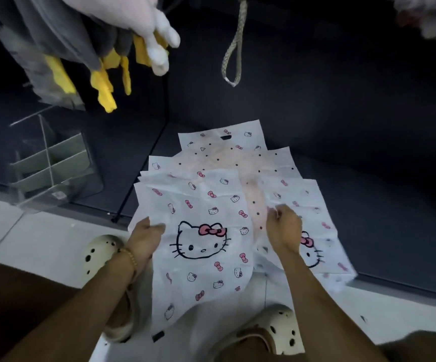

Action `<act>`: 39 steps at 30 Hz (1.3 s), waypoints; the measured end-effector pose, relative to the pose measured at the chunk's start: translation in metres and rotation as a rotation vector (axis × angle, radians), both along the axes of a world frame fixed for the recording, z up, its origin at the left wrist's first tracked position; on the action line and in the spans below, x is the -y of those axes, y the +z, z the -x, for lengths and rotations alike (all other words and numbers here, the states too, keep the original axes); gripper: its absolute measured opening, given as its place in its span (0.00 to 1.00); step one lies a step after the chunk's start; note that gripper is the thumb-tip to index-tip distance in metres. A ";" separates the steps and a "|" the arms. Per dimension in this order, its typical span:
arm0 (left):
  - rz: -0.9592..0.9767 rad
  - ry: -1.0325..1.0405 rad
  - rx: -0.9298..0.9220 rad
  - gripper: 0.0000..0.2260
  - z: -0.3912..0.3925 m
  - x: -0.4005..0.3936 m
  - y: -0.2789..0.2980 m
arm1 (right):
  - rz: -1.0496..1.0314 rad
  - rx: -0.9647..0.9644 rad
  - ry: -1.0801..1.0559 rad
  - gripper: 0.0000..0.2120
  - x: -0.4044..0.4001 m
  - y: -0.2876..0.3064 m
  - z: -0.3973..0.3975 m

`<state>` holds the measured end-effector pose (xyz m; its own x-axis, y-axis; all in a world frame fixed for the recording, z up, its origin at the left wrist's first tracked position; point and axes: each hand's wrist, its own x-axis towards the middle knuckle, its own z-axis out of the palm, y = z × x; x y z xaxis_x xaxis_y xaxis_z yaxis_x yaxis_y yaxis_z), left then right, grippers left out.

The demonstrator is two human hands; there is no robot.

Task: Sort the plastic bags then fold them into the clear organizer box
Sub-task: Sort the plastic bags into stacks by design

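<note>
Several white plastic bags printed with cat faces and pink bows lie fanned out on a dark platform (368,205). My left hand (146,237) grips the left edge of the front bag (201,246), which hangs down over the platform's edge toward the floor. My right hand (283,228) pinches the edge of another cat-print bag (313,218) to the right. A pale pink dotted bag (227,160) lies among them further back. The clear organizer box (52,165), with grey dividers inside, stands at the left on the platform.
Plush items with yellow feet (104,82) and white feet (159,56) hang at the upper left. A braided cord loop (234,61) dangles at the top centre. My cream clogs (102,254) stand on the white tiled floor (42,241) in front of the platform.
</note>
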<state>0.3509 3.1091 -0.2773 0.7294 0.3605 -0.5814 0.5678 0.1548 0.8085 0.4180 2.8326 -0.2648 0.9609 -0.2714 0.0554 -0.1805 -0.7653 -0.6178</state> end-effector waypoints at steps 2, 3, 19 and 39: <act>-0.010 -0.023 0.013 0.08 -0.001 0.009 0.000 | -0.083 0.122 0.055 0.15 -0.013 0.037 -0.003; -0.013 -0.026 0.014 0.08 -0.001 0.014 0.001 | -0.123 0.171 0.100 0.14 -0.021 0.053 -0.004; 0.404 0.010 0.069 0.18 0.011 0.035 0.028 | -0.222 -0.332 0.176 0.14 -0.039 0.048 0.037; 0.159 -0.626 0.086 0.13 -0.077 0.201 0.035 | -0.393 0.034 -0.417 0.06 0.191 0.068 0.026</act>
